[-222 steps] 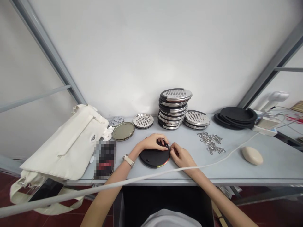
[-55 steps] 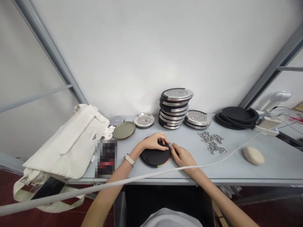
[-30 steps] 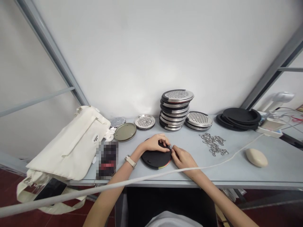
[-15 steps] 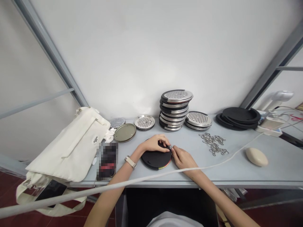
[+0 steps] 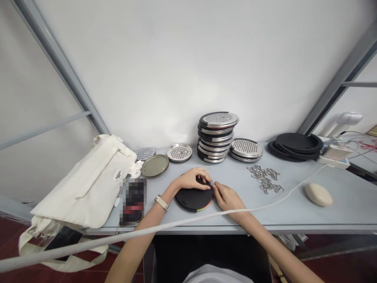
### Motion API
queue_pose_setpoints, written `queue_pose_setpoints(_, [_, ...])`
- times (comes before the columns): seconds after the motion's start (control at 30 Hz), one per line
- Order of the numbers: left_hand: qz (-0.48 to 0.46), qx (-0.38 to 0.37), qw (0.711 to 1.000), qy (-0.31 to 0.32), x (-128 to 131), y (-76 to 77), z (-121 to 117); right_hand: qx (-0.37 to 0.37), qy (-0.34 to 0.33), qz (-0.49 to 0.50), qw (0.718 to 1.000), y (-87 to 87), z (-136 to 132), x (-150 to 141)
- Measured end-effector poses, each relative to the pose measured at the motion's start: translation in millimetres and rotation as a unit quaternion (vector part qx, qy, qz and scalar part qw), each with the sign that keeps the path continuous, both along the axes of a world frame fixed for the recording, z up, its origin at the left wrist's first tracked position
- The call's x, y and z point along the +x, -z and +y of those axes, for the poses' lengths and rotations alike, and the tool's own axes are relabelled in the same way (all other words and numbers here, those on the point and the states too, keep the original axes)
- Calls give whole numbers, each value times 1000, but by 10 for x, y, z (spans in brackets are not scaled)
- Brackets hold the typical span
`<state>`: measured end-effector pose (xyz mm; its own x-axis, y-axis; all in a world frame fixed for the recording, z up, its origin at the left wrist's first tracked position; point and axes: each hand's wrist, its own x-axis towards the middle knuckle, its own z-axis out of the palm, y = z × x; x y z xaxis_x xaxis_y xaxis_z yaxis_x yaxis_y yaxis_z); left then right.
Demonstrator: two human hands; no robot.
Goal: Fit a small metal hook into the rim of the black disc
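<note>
A black round disc [image 5: 191, 200] with a coloured strip along its right rim lies on the table in front of me. My left hand [image 5: 194, 179] rests over its far part, thumb and fingers curled at the right edge. There my right hand [image 5: 229, 197] pinches a small metal piece [image 5: 211, 183], mostly hidden by the fingertips. It resembles the loose metal clips [image 5: 265, 179] heaped to the right. Both hands nearly meet at the disc's rim.
Behind stand a tall stack of perforated metal discs [image 5: 218, 135] and a lower stack [image 5: 246, 149]. Black discs [image 5: 296, 146] lie right, near a cream mouse [image 5: 318, 194]. A white cable [image 5: 176, 225] crosses in front. A white bag [image 5: 79, 181] and phone [image 5: 133, 202] are left.
Hardly anything differs. Both hands stay at the disc's right rim, with only a slight shift of the fingertips around the metal piece. The view has moved very slightly.
</note>
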<state>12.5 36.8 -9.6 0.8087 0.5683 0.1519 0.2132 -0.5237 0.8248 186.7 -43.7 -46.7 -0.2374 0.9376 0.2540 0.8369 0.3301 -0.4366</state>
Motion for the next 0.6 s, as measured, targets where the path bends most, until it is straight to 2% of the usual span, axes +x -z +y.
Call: queue_pose_setpoints(0.6, [3, 12, 1000, 4, 6, 18, 9, -8, -3, 20, 1000, -39, -5, -22])
